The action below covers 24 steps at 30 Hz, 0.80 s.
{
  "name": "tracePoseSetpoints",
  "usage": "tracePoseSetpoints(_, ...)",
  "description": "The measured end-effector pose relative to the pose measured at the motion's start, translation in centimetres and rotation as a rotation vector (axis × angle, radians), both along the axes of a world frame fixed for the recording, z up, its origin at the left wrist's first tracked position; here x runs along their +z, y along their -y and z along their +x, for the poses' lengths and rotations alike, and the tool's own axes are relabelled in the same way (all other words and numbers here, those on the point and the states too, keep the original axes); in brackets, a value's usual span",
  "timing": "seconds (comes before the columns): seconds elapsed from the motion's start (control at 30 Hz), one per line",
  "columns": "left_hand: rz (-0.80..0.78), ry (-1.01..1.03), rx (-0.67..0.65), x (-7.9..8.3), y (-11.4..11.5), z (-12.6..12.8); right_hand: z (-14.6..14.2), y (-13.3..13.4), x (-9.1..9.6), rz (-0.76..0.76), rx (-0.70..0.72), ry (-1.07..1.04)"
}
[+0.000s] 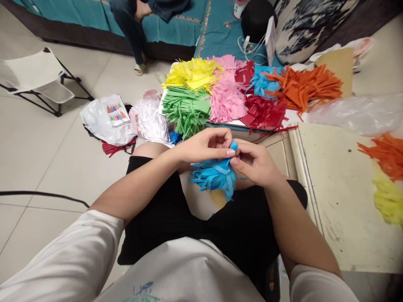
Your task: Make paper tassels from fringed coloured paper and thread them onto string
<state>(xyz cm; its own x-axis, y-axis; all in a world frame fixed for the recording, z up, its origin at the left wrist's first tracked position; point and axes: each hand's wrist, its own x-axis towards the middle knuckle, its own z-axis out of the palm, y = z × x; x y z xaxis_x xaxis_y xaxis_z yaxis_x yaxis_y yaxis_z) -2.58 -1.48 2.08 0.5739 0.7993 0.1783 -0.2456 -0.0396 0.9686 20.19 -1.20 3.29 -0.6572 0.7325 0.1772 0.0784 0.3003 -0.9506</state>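
Landmark: the blue paper tassel [215,175], a bunch of cut strips hanging over the person's lap, between the two hands.
Left hand [204,147]: grip closed in a pinch on the top of the blue paper tassel, thumb and fingers curled over its gathered end.
Right hand [255,163]: grip also closed on that gathered end, fingertips touching those of the left hand; the fringe hangs free just below both hands.
Beyond the tassel: a board carries heaps of finished fringe, namely a yellow pile [192,73], a green pile [185,107], a pink pile [226,98], a red pile [264,111], a second blue pile [260,82] and an orange pile [302,88].
Right of the tassel: a scuffed cream table [343,197], with more orange fringe [387,153] and yellow-green fringe [388,201] at its far edge.
Left of the tassel: a white plastic bag [100,123] on the floor with a printed packet [116,110] on it; a folding stool [37,79] farther off.
Far side: another person's leg [134,35] by the teal bed [176,25].
Risk, as a judgement: thin paper strips tear easily, so a hard twist or pull at the pinched end could rip them; if either pinch loosens, the gathered end could unroll and the strips fan apart or drop to the lap.
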Motion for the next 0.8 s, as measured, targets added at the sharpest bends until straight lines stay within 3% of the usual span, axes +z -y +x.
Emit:
tracePoseSetpoints(0.2,-0.003,0.004,-0.045,-0.47,-0.10,0.08,-0.09,0.34,0.09,0.009,-0.063,0.072)
tracePoseSetpoints(0.53,0.014,0.040,-0.046,-0.02,0.09,-0.20,0.34,0.36,0.80,-0.065,-0.017,0.028)
tracePoseSetpoints(0.8,0.054,0.009,-0.057,-0.18,0.31,0.05,0.17,0.79,0.58,-0.088,-0.080,0.079)
